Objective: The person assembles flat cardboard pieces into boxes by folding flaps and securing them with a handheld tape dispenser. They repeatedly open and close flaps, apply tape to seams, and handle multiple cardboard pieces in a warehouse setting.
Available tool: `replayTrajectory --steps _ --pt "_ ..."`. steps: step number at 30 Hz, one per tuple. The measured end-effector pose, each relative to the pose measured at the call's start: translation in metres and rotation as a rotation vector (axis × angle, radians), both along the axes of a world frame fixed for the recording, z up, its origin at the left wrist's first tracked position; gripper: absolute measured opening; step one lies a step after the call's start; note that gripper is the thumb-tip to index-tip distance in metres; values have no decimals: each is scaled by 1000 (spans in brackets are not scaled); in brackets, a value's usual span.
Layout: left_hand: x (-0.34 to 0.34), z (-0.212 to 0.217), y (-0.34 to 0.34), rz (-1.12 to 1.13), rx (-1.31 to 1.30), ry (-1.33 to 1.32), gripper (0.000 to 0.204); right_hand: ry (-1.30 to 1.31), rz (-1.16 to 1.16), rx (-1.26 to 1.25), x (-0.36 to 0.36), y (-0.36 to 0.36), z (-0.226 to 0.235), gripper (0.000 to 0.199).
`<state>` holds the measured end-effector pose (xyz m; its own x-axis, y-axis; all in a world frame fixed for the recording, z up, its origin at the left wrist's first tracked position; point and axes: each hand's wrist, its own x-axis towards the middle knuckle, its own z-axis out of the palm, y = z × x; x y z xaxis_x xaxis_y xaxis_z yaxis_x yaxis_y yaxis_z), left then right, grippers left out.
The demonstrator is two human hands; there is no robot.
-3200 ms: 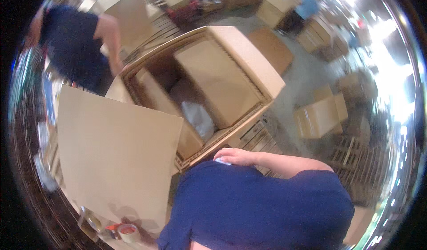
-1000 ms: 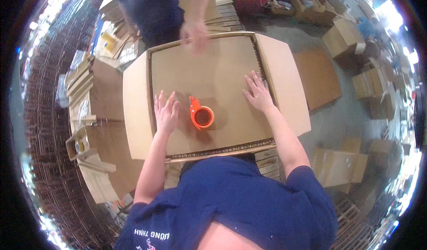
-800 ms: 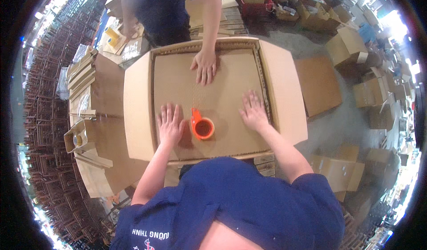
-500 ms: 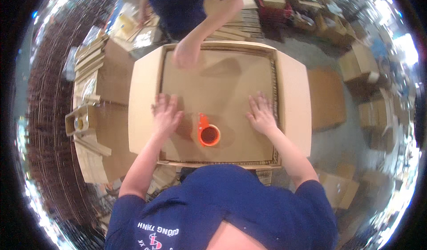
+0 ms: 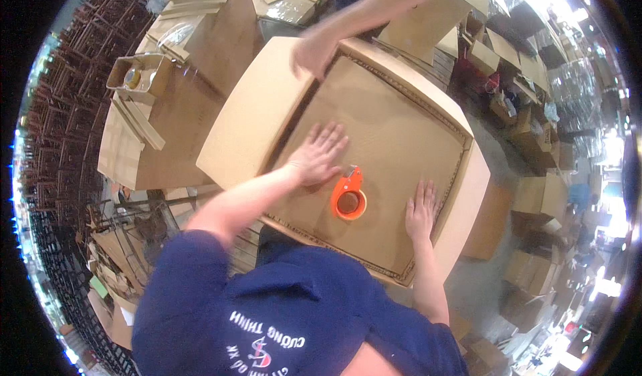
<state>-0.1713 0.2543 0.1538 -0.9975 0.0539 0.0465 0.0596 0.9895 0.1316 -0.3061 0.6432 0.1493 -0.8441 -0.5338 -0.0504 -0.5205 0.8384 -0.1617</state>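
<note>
A large cardboard box (image 5: 381,129) lies before me with a flat cardboard sheet over its top and its side flaps (image 5: 247,122) folded out. My left hand (image 5: 319,154) rests flat on the sheet, fingers spread. My right hand (image 5: 421,209) presses flat near the sheet's right edge. Between them sits an orange tape dispenser (image 5: 349,195), closest to my left hand, touched by neither. Another person's hand (image 5: 311,54) presses on the far corner of the box.
A cardboard-covered table (image 5: 187,62) at the left holds a small open box with tape rolls (image 5: 137,75) and flat strips. Stacked cartons (image 5: 535,195) crowd the floor at the right. Wire racks (image 5: 60,142) line the far left.
The view has swung, so the box now sits diagonally. My left hand has slid further onto the sheet. The other person's hand has moved to the far corner.
</note>
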Motion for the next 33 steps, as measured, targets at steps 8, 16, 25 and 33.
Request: replayTrajectory --steps 8,16,25,33 --pt "28 27 -20 49 188 -56 64 -22 -16 5 22 15 -5 74" --pt "-2 -13 3 134 -72 -109 87 33 33 21 19 5 -10 75" --pt "2 -17 -2 94 196 -99 84 48 -8 86 29 25 -8 80" --pt "35 -3 -11 210 225 -21 81 33 22 121 36 3 -4 76"
